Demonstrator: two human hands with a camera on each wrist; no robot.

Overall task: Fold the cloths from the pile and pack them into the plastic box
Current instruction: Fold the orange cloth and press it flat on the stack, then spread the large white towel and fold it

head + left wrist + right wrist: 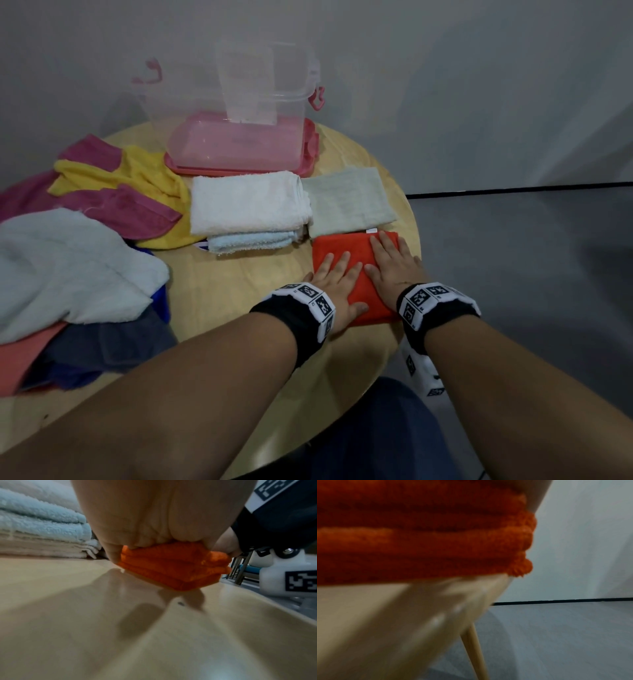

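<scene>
A: Where's the work right now?

B: Both hands lie flat on the folded orange cloth [356, 274] at the right edge of the surface [246, 291]. The left hand [337, 286] has straight fingers pressing its near-left part, thumb along the near side; the right hand [390, 265] presses beside it. Neither grip is closed on anything; both are wide and flat.

A: And the rest?

B: The plastic box [236, 102] stands at the far edge on its pink lid [239, 150], still with no cloths inside. A white folded cloth [246, 202] on a pale blue one [250, 241] and a grey-green folded cloth [346, 202] lie between box and hands. The unfolded pile [78, 246] covers the left edge.

A: What could go wrong?

B: In the right wrist view, the orange layers reach the rim, so I'd guess a sideways push could slide it off. Lifting one-handed might let the layers spring open. The tall, light box could also tip when cloths are pushed in.
</scene>
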